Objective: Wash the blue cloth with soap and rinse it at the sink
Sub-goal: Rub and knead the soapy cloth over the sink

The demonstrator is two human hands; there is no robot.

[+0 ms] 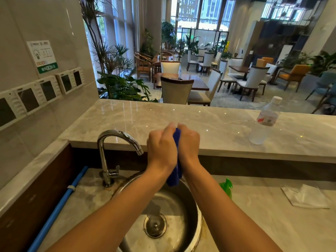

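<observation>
The blue cloth (175, 174) is bunched between my two hands above the round steel sink (190, 206). My left hand (161, 150) grips it from the left and my right hand (188, 144) grips it from the right, fingers curled round the fabric. A strip of cloth shows between the knuckles and a lump hangs below the wrists. The chrome tap (116, 142) stands to the left, its spout ending just left of my left hand. I see no water running from it. No soap is visible in the hands.
A green object (226, 188) pokes out beside my right forearm on the counter. A white paper towel (305, 197) lies at the right. A clear water bottle (264, 122) stands on the raised marble ledge (127, 117). A blue pipe (60, 206) runs along the left wall.
</observation>
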